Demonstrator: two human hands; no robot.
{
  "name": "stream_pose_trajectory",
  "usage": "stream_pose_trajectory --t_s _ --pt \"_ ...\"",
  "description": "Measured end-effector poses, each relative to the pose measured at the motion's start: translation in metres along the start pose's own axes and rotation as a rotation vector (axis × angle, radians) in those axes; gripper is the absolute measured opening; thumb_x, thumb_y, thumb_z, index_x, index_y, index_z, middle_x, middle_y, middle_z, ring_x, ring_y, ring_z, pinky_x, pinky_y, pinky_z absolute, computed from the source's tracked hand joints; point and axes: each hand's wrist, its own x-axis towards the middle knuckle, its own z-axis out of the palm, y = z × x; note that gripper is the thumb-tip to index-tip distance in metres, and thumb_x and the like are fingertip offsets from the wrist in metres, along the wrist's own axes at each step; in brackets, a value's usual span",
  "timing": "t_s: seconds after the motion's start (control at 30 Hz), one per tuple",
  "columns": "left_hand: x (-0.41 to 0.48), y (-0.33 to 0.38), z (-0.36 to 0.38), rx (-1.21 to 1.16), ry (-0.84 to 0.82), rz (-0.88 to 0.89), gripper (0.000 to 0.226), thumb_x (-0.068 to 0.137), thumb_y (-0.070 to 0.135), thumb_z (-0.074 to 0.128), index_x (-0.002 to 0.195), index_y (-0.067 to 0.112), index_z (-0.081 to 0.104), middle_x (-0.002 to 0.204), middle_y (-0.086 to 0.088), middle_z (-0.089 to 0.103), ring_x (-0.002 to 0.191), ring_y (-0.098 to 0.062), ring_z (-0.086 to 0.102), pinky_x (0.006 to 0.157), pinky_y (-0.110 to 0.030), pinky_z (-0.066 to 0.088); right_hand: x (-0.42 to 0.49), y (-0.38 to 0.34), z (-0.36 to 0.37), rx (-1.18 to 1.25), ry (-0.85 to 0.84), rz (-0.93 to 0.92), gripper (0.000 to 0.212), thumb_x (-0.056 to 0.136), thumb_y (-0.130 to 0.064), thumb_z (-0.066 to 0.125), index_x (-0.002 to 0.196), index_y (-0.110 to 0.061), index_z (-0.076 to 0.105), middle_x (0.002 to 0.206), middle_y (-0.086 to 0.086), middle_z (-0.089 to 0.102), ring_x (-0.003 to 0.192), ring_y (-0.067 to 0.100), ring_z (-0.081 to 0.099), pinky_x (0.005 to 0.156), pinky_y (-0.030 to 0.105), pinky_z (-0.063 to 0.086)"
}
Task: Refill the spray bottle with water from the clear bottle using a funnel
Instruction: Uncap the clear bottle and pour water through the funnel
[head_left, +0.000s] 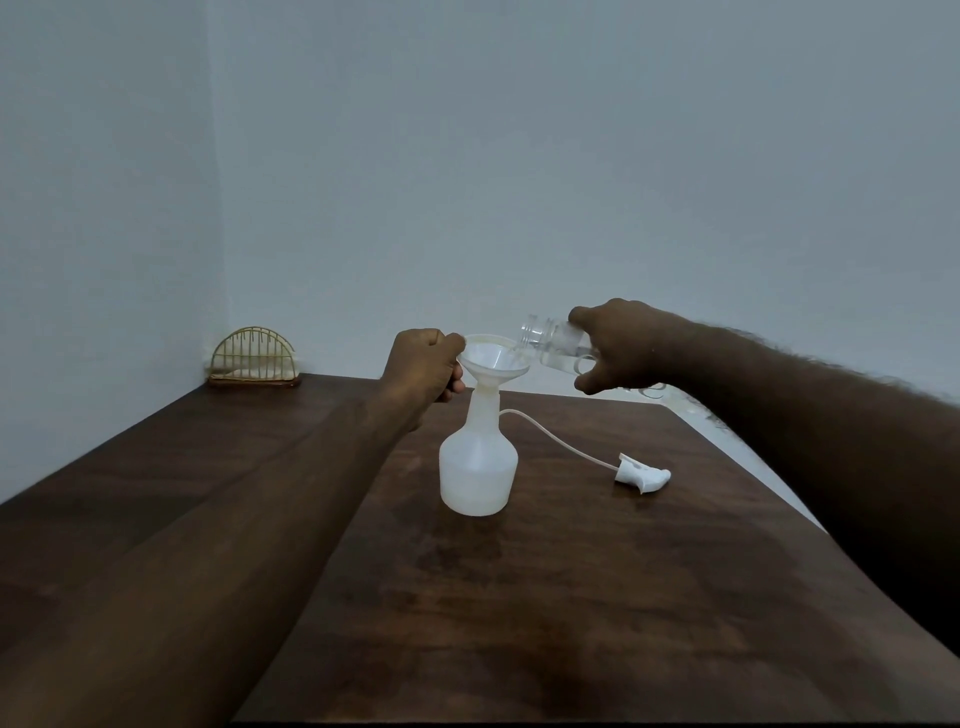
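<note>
I see the white spray bottle (478, 467) standing upright mid-counter (571, 597) with its cap off and a white funnel (493, 358) seated in its neck. My left hand (426, 366) is curled round the funnel's left rim, steadying it. My right hand (618, 345) grips the clear bottle (550, 345), which lies nearly level. Its long axis runs right to left, and its mouth sits just over the funnel's right rim. That alignment is what I judge the pour depends on. The spray head (644, 475) lies to the right on its tube. I can read no labels.
</note>
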Motion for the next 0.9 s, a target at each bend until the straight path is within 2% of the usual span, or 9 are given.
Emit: stream_pose_trajectory --t_s 0.43,0.63,0.9 --pt "-0.0012 -0.0008 -0.0006 0.019 -0.002 0.005 0.031 0.092 0.016 0.054 0.063 0.009 0.045 0.056 -0.007 0.052 0.039 -0.013 0.05 0.045 -0.024 0.04 -0.0006 -0.0038 -0.0032 0.006 -0.021 0.016 0.05 0.074 -0.034 0.074 0.114 -0.012 0.052 0.069 -0.006 0.047 0.072 0.023 0.051 0.054 0.028 0.035" --pt "-0.0008 -0.0009 -0.0014 0.021 0.0 0.009 0.031 0.093 0.017 0.054 0.063 0.01 0.046 0.056 -0.007 0.052 0.04 -0.013 0.05 0.045 -0.024 0.041 -0.0005 -0.0039 -0.0041 -0.005 -0.022 0.013 0.049 0.074 -0.033 0.074 0.113 -0.011 0.052 0.07 -0.006 0.047 0.074 0.024 0.052 0.059 0.029 0.038" --pt "-0.001 -0.0011 -0.0017 0.025 -0.001 0.007 0.031 0.092 0.016 0.054 0.063 0.009 0.046 0.056 -0.007 0.053 0.04 -0.014 0.05 0.045 -0.024 0.041 0.0001 -0.0045 -0.0044 -0.001 -0.027 0.022 0.049 0.074 -0.033 0.074 0.113 -0.012 0.052 0.071 -0.006 0.047 0.074 0.024 0.053 0.054 0.028 0.035"
